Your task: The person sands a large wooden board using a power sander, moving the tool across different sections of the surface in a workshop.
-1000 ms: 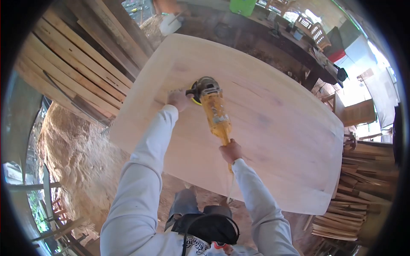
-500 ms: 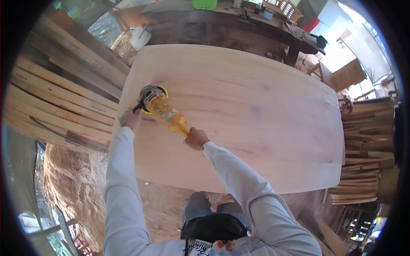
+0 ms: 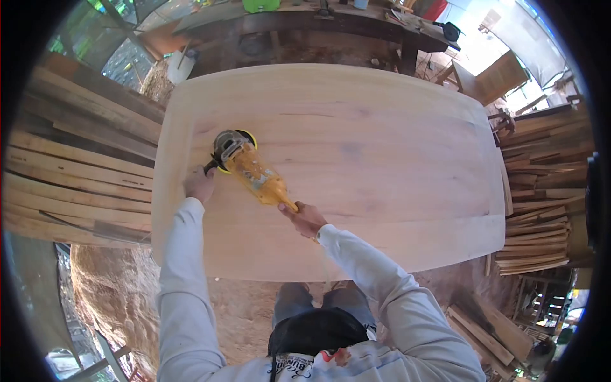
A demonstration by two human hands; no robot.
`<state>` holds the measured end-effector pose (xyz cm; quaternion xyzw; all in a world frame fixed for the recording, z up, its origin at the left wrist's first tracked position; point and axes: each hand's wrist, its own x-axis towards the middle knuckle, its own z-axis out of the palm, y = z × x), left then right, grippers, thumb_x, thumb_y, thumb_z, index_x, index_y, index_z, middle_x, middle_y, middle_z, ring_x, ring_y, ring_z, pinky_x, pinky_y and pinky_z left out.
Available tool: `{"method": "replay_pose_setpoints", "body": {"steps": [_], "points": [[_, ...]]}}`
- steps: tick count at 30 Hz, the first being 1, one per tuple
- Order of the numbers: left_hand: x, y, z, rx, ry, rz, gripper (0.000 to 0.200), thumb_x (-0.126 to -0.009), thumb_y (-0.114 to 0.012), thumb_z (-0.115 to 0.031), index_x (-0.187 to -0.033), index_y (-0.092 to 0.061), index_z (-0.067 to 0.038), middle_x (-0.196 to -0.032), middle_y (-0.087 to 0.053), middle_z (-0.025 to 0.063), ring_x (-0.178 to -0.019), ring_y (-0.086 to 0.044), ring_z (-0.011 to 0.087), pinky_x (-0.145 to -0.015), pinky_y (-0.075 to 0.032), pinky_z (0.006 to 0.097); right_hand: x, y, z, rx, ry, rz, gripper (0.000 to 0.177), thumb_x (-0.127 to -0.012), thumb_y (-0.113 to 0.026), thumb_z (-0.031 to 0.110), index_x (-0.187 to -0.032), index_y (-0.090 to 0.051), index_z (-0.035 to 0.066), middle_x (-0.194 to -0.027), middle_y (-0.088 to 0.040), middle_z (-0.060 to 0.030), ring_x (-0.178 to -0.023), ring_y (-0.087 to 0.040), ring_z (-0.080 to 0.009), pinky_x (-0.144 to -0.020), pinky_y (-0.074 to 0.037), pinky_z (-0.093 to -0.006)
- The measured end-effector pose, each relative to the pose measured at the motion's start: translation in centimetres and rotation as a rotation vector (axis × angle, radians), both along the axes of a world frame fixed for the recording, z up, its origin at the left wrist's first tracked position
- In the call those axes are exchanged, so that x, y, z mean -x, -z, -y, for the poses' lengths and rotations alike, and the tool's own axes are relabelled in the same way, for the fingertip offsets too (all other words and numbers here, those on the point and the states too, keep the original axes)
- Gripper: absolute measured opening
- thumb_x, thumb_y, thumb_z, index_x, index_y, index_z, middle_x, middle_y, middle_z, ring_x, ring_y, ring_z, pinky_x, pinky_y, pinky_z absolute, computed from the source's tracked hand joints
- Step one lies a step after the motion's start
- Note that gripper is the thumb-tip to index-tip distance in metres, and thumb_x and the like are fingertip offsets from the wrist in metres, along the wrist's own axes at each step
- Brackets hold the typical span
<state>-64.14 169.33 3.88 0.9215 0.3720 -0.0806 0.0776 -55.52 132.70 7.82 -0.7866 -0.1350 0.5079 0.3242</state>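
Observation:
A yellow angle grinder [image 3: 258, 177] with a grey metal head lies over the left part of a pale wooden tabletop [image 3: 407, 184]. Its round disc with a yellow rim shows at the edge of the head, against the wood. My left hand [image 3: 200, 183] is closed around the black side handle [image 3: 210, 167]. At the rear of the tool, my right hand [image 3: 307, 219] wraps round the yellow grip. Faint dark grain streaks and a bluish patch mark the tabletop.
Long boards [image 3: 76, 172] are stacked to the left. More wood pieces [image 3: 534, 235] are piled at the right. A dark workbench [image 3: 305, 28] holding a green container [image 3: 261, 5] runs along the back. A wooden chair [image 3: 490, 79] stands at the back right. Sawdust covers the floor.
The view has shifted, with the tabletop now sitting further left. Over the wood, the grinder has moved slightly right and toward me. Both hands keep their hold.

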Motion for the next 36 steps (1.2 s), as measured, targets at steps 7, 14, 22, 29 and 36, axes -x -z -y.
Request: {"method": "replay_pose_setpoints", "body": {"steps": [7,14,22,29,36], "points": [[-6.8,0.3,10.4,-0.063,0.110,-0.020,0.057,-0.103,-0.041,-0.059,-0.119,-0.057,-0.006,-0.111,-0.070,0.0252,-0.108,-0.066,0.0442,-0.095,-0.046,0.0577,-1.9,1.4,10.7,-0.029,0.148,0.026,0.087,-0.092,-0.045,0.080,-0.120,-0.064,-0.001,-0.091,-0.070,-0.0187,-0.085,-0.069,-0.0343,-0.077,-0.053,-0.0455],[-14.9,0.1,23.1,-0.045,0.267,0.000,0.058,-0.104,-0.039,-0.060,-0.123,-0.054,-0.007,-0.113,-0.069,0.0229,-0.110,-0.065,0.0401,-0.098,-0.043,0.0570,-4.8,-1.0,22.9,-0.045,0.420,-0.076,0.074,-0.092,-0.056,0.073,-0.113,-0.064,0.003,-0.072,-0.059,-0.0048,-0.058,-0.059,-0.0146,-0.050,-0.047,-0.0330],[-21.0,-1.3,34.0,-0.020,0.355,-0.012,0.058,-0.104,-0.041,-0.058,-0.127,-0.052,-0.006,-0.117,-0.069,0.0211,-0.114,-0.064,0.0381,-0.101,-0.040,0.0546,-7.0,-2.7,32.1,-0.037,0.548,-0.071,0.068,-0.093,-0.058,0.071,-0.110,-0.064,0.005,-0.064,-0.053,0.0000,-0.051,-0.053,-0.0109,-0.046,-0.045,-0.0302],[-25.7,-0.1,41.2,-0.053,0.471,0.106,0.054,-0.103,-0.046,-0.056,-0.125,-0.054,-0.007,-0.116,-0.068,0.0207,-0.112,-0.063,0.0377,-0.099,-0.041,0.0526,-8.4,-2.2,38.7,-0.053,0.658,-0.062,0.069,-0.092,-0.059,0.069,-0.109,-0.065,0.003,-0.064,-0.054,-0.0008,-0.051,-0.054,-0.0111,-0.045,-0.045,-0.0300],[-27.4,1.7,44.0,-0.040,0.543,0.249,0.046,-0.100,-0.058,-0.039,-0.132,-0.054,-0.006,-0.120,-0.065,0.0211,-0.113,-0.061,0.0369,-0.099,-0.044,0.0507,-9.6,-2.0,41.0,-0.052,0.639,-0.025,0.067,-0.092,-0.061,0.068,-0.105,-0.065,0.003,-0.064,-0.054,-0.0005,-0.051,-0.054,-0.0109,-0.045,-0.045,-0.0299]]}}
